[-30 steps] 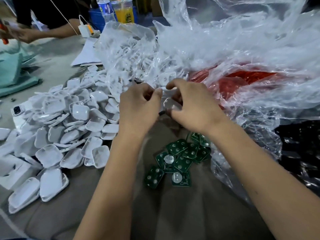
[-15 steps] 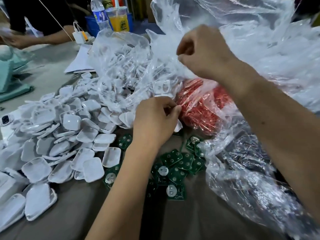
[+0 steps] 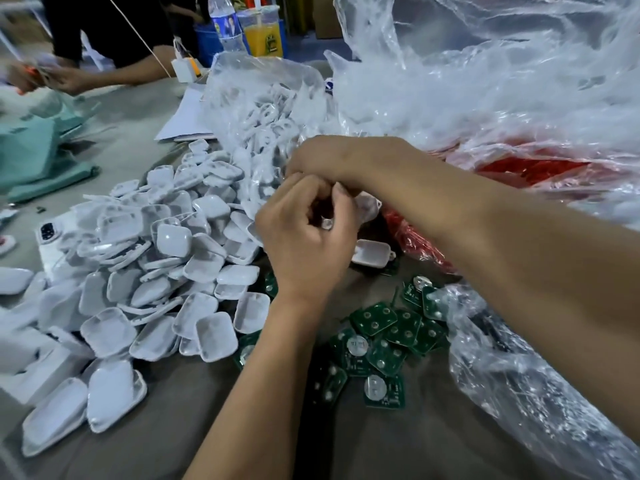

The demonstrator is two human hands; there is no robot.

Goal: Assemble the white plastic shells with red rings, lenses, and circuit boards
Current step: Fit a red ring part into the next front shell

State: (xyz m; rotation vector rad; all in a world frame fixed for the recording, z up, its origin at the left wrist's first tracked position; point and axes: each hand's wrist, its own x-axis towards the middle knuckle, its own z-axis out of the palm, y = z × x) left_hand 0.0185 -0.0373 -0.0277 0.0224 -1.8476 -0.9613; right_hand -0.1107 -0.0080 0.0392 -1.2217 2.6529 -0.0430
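Shell (image 3: 370, 252) lies flat, cavity up, long axis sideways.

assembly workshop: heaped shells (image 3: 145, 258), circuit boards (image 3: 381, 341)

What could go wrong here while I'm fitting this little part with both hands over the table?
The right forearm crosses low over the green circuit boards and could sweep some under the clear plastic bag. The lone white shell behind the left hand sits close enough to get knocked. Whatever small piece the fingers pinch could drop into the white shell pile and be hard to find.
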